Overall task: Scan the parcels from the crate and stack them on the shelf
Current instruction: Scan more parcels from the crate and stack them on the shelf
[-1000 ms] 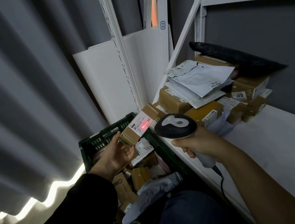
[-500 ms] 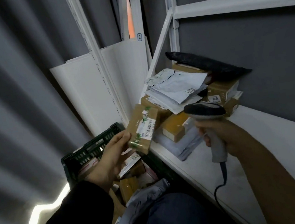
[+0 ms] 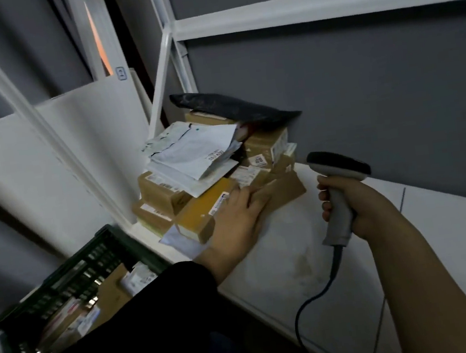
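1. Parcel (image 3: 286,190): small brown card box, lay flat on shelf (image 3: 294,256), just beside the pile (image 3: 169,190) & prob. touching it, under the left hand (image 3: 239,216).
2. Left fingers (image 3: 257,195) were straight & together, laid flat across the box top. No curl round it showed; thumb hidden, couldn't tell.
3. Right hand (image 3: 367,206) was wrapped round the scanner (image 3: 338,216) grip, fingers clamped on the handle, held above the shelf & apart from the box. Cable (image 3: 314,298) hung off the shelf's front edge.
4. Handling, as a guess: light, stiff, dry card, so not slippery. Corners could crush if squeezed hard.
5. Best hold, imo: thumb on one long side, fingers on the other. Or flat palm on top to slide it vs. the pile.
6. White mailers (image 3: 193,151) & black mailer (image 3: 232,109) topped the pile. They looked soft & floppy, likely to slip if bumped, so nudge low & gently.
7. Crate (image 3: 63,285), low left, held more parcels (image 3: 138,278). Job prob. only partway.
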